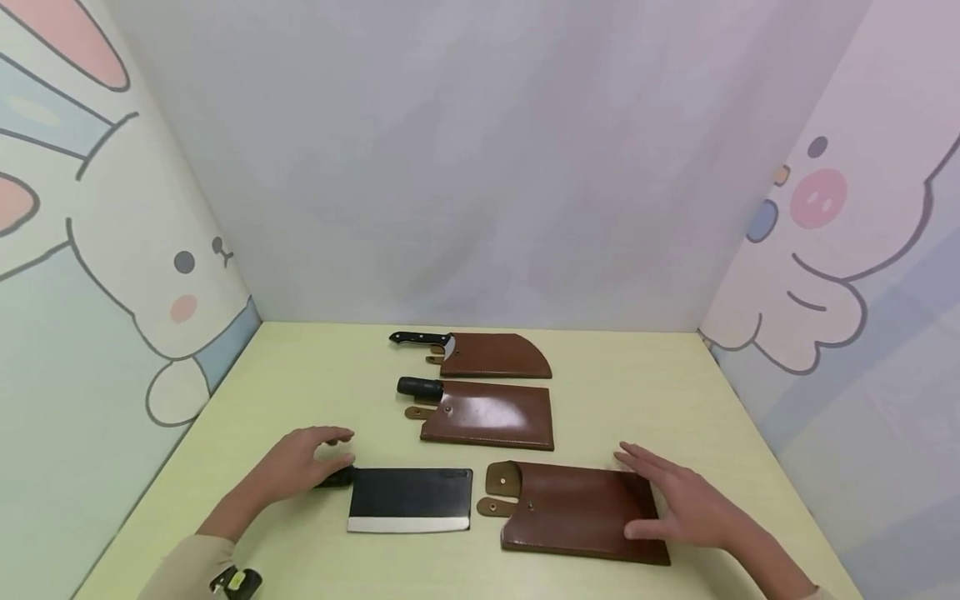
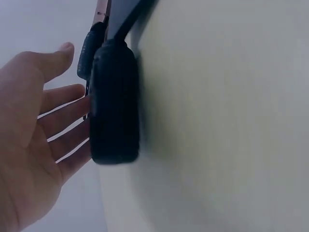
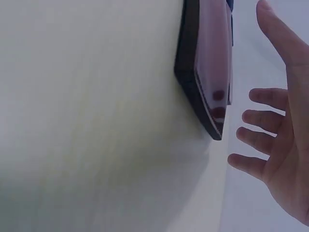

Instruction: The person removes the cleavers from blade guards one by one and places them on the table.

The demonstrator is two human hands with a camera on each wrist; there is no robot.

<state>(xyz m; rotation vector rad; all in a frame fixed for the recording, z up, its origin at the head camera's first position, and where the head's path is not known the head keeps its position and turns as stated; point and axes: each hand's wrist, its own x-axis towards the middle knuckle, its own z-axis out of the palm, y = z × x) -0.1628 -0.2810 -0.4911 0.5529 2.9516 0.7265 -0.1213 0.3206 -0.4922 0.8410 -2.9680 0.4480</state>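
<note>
A cleaver (image 1: 411,493) with a dark blade and a bright cutting edge lies flat on the table. Over its black handle (image 2: 115,104) hovers my left hand (image 1: 303,462), thumb and fingers spread apart. To the right of the blade lies a brown leather sheath (image 1: 577,508), its strap and flap unfastened at the left end. My right hand (image 1: 686,504) is held above the sheath's right end with fingers extended. In the right wrist view that hand (image 3: 282,130) holds nothing, and its fingers stand apart from the sheath's corner.
Behind them lie two more knives in brown sheaths: a middle sheath (image 1: 491,414) with a black handle sticking out left, and a far sheath (image 1: 498,356) with a riveted handle (image 1: 420,337). A grey wall (image 1: 480,167) closes off the table's back; side panels carry cartoon animals.
</note>
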